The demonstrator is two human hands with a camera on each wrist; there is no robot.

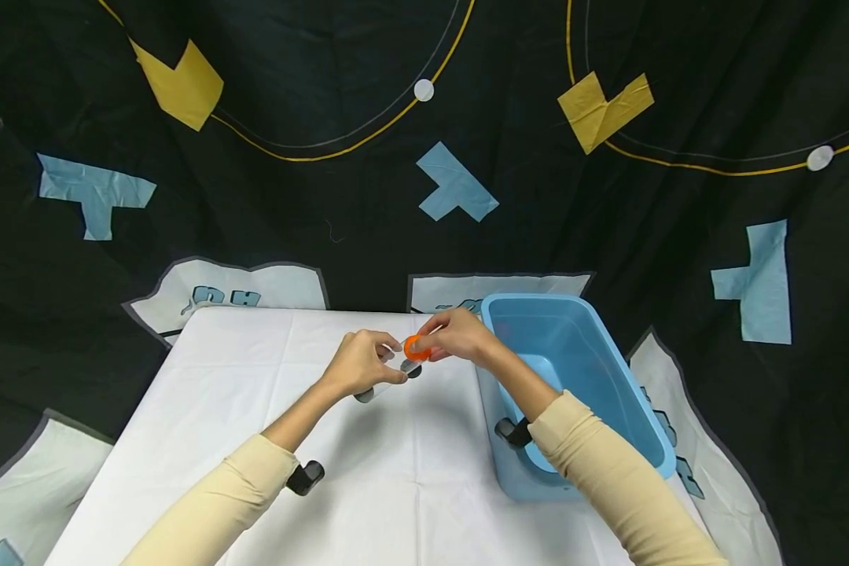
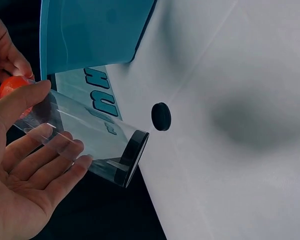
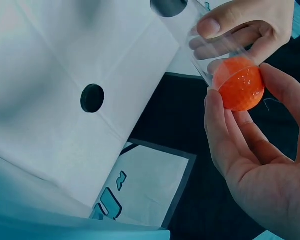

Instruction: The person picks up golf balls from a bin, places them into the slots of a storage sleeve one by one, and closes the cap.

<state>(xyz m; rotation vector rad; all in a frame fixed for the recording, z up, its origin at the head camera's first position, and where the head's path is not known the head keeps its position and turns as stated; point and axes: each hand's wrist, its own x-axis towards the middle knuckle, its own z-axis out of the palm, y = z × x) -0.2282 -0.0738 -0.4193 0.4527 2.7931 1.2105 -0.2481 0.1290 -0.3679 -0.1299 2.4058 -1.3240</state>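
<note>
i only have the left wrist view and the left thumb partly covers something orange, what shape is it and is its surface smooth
Observer: It is a round ball, and the right wrist view shows dimples all over its visible surface.
Operator: ok and which side of the white table is the blue tub on
Observer: The head view puts the tub on the person's right side of the table.
Operator: my view cuts off most of the right hand, how does it have the ball
Observer: The right wrist view shows that hand holding the ball from two opposite sides.
</note>
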